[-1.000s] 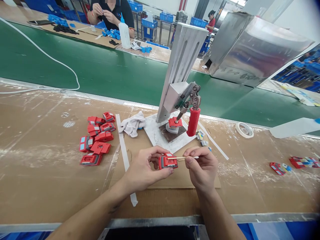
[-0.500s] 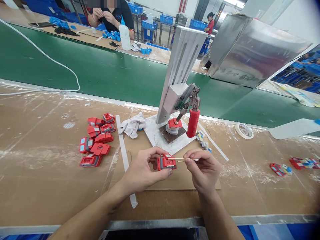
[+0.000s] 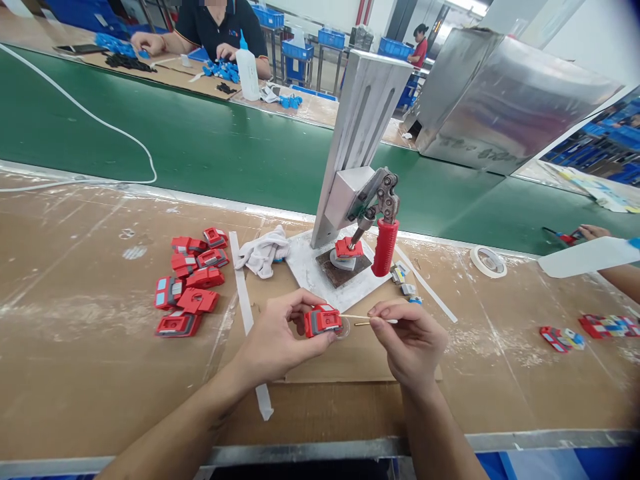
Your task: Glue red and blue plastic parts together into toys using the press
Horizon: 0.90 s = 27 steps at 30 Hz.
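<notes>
My left hand (image 3: 283, 333) is closed around a red and grey toy car part (image 3: 323, 321), with its recessed side turned up. Between thumb and fingers, my right hand (image 3: 407, 337) pinches a thin cotton swab (image 3: 356, 317), whose far end reaches the right edge of the part. Partly hidden below the part is a small clear round dish (image 3: 343, 328), and a thin brown stick (image 3: 362, 324) shows near the right fingertips. Beyond the hands stands a toggle press with a red handle (image 3: 385, 248); its plunger meets another red part (image 3: 349, 247) on the base.
Several red parts (image 3: 199, 300) lie left of a white cloth (image 3: 263, 251). Tape roll (image 3: 488, 262), white bottle (image 3: 590, 256) and assembled toy pieces (image 3: 607, 326) are at right. Behind runs a green conveyor belt (image 3: 225, 153). A co-worker's hand (image 3: 594, 232) holds something red at far right.
My left hand has moved slightly left with the red part, uncovering the clear dish. The co-worker's hand has come in at far right. Across the belt, a person's hands have dropped to the table.
</notes>
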{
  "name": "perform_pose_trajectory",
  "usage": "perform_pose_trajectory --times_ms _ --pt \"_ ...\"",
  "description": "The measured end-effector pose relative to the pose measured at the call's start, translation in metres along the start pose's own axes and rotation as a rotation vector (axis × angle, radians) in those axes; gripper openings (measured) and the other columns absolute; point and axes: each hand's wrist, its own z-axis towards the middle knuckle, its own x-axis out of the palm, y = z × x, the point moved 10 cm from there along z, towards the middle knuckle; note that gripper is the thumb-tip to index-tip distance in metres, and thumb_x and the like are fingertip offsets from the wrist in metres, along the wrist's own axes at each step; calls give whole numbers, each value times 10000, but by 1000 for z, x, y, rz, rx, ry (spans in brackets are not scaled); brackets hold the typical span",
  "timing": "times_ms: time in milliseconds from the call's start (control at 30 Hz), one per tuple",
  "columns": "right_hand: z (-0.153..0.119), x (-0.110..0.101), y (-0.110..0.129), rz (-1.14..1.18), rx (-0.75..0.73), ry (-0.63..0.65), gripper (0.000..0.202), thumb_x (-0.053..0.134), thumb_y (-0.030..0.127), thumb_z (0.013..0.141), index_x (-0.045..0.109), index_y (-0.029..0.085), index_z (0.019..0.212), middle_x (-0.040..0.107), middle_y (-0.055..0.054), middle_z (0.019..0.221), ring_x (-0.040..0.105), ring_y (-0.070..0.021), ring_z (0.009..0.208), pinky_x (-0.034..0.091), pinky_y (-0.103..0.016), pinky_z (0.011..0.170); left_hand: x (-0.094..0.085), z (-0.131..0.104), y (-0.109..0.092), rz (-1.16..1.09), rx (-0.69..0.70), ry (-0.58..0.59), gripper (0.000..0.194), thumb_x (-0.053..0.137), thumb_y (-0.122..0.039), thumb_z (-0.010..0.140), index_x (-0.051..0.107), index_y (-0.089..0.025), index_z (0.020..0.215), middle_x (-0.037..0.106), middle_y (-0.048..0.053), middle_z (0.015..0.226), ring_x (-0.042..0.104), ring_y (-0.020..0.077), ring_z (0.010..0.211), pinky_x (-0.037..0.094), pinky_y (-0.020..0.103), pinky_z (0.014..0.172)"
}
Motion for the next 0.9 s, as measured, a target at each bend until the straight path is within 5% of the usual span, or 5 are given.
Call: perform_pose_trajectory --times_ms 100,267,333,900 --pt "5 -13 -2 -18 0 13 162 737 89 865 695 243 897 729 -19 795 709 -178 743 552 -275 609 -4 2 1 -9 13 -22 273 797 -279 717 686 -170 941 782 39 840 721 173 738 578 272 709" --pt "-2 26 -21 -344 37 491 78 716 147 897 684 200 850 725 -12 739 616 -123 578 411 -235 499 -14 5 5 -26 27 -55 333 782 -294 756 672 -173 1046 781 52 941 735 194 853 585 289 780" --pt "-4 37 -26 -422 20 565 79 683 156 913 693 188 841 688 5 677 566 -107 535 397 -234 511 -17 6 8 -21 27 -69 361 776 -287 765 661 -173 1086 777 55 966 734 199 877 583 293 791" --pt "-9 45 -42 -527 73 626 127 617 155 913 699 190 824 669 6 654 559 -122 543 389 -237 539 -20 8 11 -21 20 -72 404 758 -279 780 650 -180 1157 777 77 1046 734 231 941 583 336 835"
